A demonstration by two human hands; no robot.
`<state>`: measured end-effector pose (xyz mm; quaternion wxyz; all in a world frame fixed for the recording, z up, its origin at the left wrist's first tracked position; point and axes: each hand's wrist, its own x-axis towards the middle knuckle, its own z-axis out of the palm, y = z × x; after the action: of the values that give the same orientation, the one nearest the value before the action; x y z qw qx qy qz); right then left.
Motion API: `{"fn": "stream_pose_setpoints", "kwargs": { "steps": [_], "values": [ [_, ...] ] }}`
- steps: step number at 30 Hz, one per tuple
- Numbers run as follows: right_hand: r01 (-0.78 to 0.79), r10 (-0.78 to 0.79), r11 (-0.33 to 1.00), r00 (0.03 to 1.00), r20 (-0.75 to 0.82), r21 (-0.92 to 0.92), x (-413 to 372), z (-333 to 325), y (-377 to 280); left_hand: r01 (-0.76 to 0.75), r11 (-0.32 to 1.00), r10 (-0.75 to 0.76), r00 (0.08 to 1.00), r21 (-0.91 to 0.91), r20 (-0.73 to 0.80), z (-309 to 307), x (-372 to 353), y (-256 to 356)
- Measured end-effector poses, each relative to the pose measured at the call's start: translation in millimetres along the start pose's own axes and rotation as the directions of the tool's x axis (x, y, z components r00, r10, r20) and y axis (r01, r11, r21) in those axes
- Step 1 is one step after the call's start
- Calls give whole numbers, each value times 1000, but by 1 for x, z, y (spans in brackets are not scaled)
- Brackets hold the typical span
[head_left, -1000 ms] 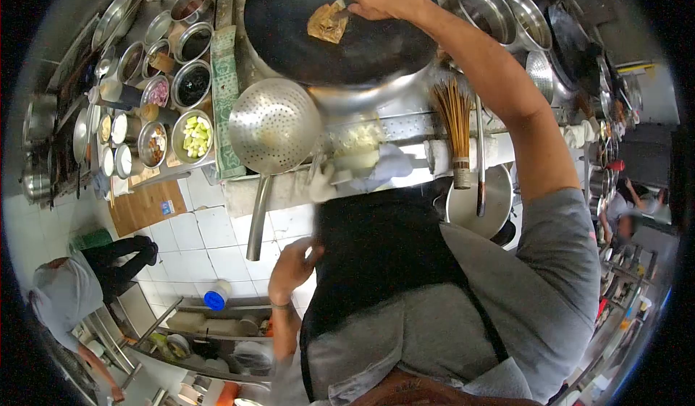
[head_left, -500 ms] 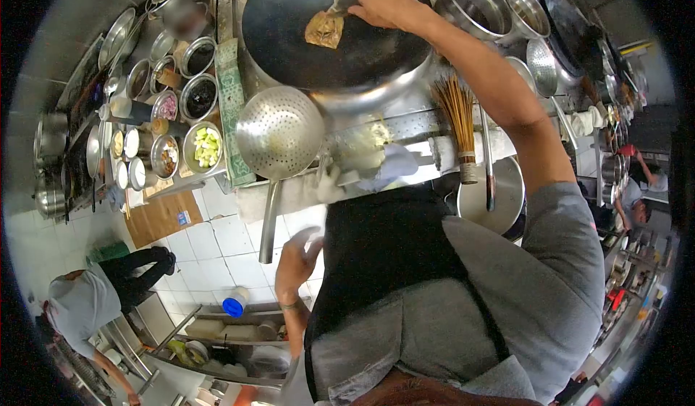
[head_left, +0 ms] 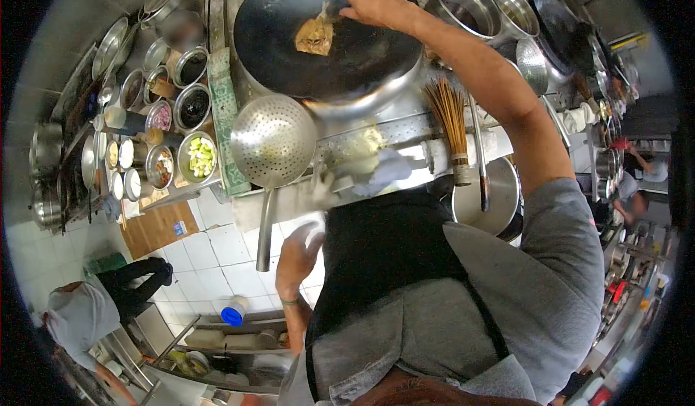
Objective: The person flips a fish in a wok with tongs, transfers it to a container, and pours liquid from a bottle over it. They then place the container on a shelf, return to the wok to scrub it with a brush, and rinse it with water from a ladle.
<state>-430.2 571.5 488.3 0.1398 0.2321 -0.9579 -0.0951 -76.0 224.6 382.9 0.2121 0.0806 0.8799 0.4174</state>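
A large dark wok (head_left: 282,66) sits at the top of the view with a flat, browned piece of food (head_left: 315,35) in it, its narrow end pointing up. My right hand (head_left: 378,4) is over the wok, just right of that narrow end, with a small gap visible between them. Its fingers are bent together; whatever may be in the pinch is hidden. My left hand (head_left: 297,260) hangs beside my apron, thumb apart from loosely bent fingers, holding nothing. Close to it is the handle of a perforated metal skimmer (head_left: 271,140), which rests at the counter's front.
Bowls of chopped green pieces (head_left: 198,157) and dark sauce (head_left: 193,106) stand at left. A bamboo brush (head_left: 447,124) and a metal pot (head_left: 499,207) are right of centre. A person (head_left: 83,312) stands at lower left; metal pans (head_left: 463,6) line the upper right.
The view has shifted slightly, so the wok and counter appear further left. My right hand sits slightly further right over the wok. Pale smoke shows more at the wok's far side.
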Motion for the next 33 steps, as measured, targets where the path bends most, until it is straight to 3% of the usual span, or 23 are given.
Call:
{"fn": "stream_pose_setpoints", "kwargs": {
  "steps": [9, 12, 21, 24, 27, 33],
  "values": [
    [95, -94, 995, 993, 74, -7, 22, 25, -13, -12, 1000, 12, 999, 2, -36, 5, 2, -7],
    [121, -121, 993, 978, 169, 11, 27, 12, -12, -16, 1000, 16, 999, -5, -41, 6, 0, -10],
    [118, -120, 993, 960, 252, 24, 52, 30, -14, 31, 999, -33, 998, -44, -44, 10, -4, -14],
    [174, -172, 985, 975, 141, 1, 58, 40, -14, 30, 999, -32, 998, -38, -57, 8, -4, -13],
    [239, -234, 971, 963, 135, -19, 61, 42, -11, 25, 997, -29, 998, -71, -63, 5, -4, -9],
    [83, -84, 996, 978, 191, 13, 23, 18, -13, 4, 998, -9, 996, -57, -83, 5, -7, -10]
  ]
}}
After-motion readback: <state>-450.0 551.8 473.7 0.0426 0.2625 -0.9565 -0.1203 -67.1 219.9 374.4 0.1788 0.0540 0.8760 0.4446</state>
